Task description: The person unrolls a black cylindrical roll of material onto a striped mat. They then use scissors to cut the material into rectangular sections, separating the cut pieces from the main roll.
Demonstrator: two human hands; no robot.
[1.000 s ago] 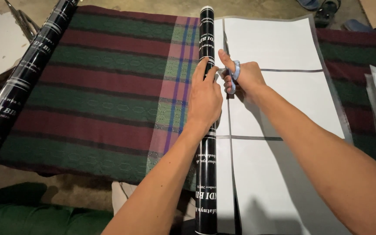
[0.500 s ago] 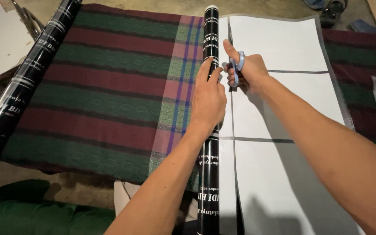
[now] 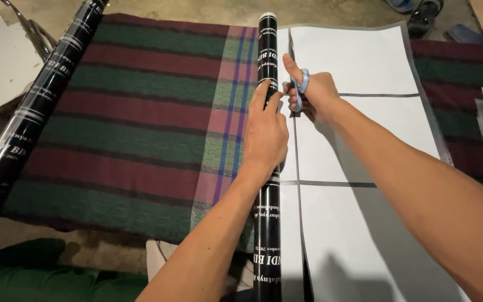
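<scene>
Head view, looking down: left hand [image 3: 265, 134] pressing flat on a black roll [image 3: 268, 168] of printed sheet, fingers spread along its top and not closed round it; right hand [image 3: 313, 92] gripping blue-handled scissors [image 3: 298, 89], thumb and fingers through the loops, grip closed on the handles, blades pointing away along the seam where the roll meets the unrolled white sheet [image 3: 359, 140]. Lying lengthwise across a green-and-maroon striped cloth [image 3: 135, 123], the roll running from the near edge of the view up to its far end, the white sheet spreading to its right with thin dark lines marking off panels. Resting at the left edge of the cloth, well apart from both hands, a second black roll [image 3: 40, 106]. Judging by its look: sheet thin, light and glossy, likely slippery and quick to crease or curl back, so needing a flat palm near the cut line; roll stiffer, apt to turn underhand, best steadied from above close to the scissors. Hard to make out: scissor blades, mostly lost against the dark edge of the roll, so impossible to say whether parted or closed; near end of the roll cut off by the frame; dark footwear [image 3: 426, 17] at the top only partly showing.
</scene>
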